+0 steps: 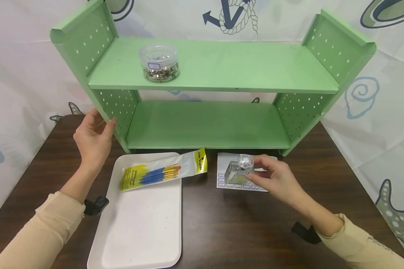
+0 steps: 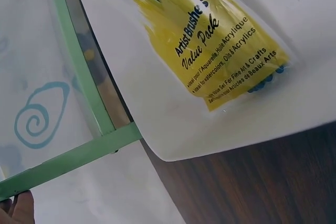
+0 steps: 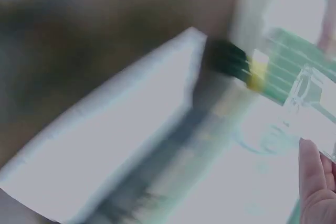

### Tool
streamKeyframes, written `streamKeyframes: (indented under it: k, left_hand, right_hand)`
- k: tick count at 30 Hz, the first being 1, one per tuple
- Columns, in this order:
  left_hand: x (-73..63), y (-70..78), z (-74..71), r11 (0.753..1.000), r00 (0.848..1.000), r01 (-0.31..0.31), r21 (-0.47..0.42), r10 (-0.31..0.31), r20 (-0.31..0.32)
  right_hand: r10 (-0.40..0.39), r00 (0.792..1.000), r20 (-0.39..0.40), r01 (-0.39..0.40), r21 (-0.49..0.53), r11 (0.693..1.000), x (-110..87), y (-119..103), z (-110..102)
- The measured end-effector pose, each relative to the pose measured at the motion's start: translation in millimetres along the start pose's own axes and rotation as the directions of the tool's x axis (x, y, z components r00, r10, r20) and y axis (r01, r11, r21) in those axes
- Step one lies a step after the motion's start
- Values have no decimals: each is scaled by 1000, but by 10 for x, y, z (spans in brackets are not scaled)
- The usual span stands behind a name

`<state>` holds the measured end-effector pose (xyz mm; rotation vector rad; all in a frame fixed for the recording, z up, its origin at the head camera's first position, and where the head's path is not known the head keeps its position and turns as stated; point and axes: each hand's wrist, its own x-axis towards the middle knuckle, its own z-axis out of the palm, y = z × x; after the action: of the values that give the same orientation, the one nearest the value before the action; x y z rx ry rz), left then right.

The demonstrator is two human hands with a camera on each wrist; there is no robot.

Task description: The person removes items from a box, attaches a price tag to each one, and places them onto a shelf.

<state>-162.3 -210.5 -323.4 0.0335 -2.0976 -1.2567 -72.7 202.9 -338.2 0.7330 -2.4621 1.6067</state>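
My left hand [image 1: 93, 140] grips the front edge of the left side panel of a green two-tier shelf [image 1: 208, 125], thumb in front and the other fingers partly hidden behind the panel. In the left wrist view only the fingertips [image 2: 23, 208] show, at the green edge. My right hand [image 1: 281, 179] pinches a square clear glass bottle [image 1: 235, 175] with a round clear cap, tilted above a printed white sheet [image 1: 222, 160] in front of the shelf. The bottle [image 3: 310, 111] is partly cut off in the blurred right wrist view.
A clear round jar [image 1: 159, 65] of small metal pieces stands on the upper tier, towards the left. On the table [image 1: 208, 231], a white tray [image 1: 143, 228] bears a pack of artist brushes [image 1: 161, 173], whose right end sticks out past the tray's rim.
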Motion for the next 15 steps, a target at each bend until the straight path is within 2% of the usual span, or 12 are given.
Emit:
streamKeyframes:
  k: [6, 9, 13, 15]
  left_hand:
    - [9, 3, -6, 1000, 1000, -9, 2, 9, 3]
    - [6, 12, -15, 1000, 1000, -10, 7, 10, 6]
    - [-8, 16, -26, 1000, 1000, -14, 26, 14, 14]
    - [-14, 8, -24, 999, 1000, -16, 32, 16, 18]
  right_hand:
    - [-73, 996, -46, 78, 110, 991, 390, -616, -378]
    - [-104, 989, -108, 123, 185, 975, 615, -867, -500]
    - [-116, 978, -176, 164, 294, 942, 918, -1086, -595]
    - [-97, 975, -201, 157, 311, 937, 1058, -1149, -616]
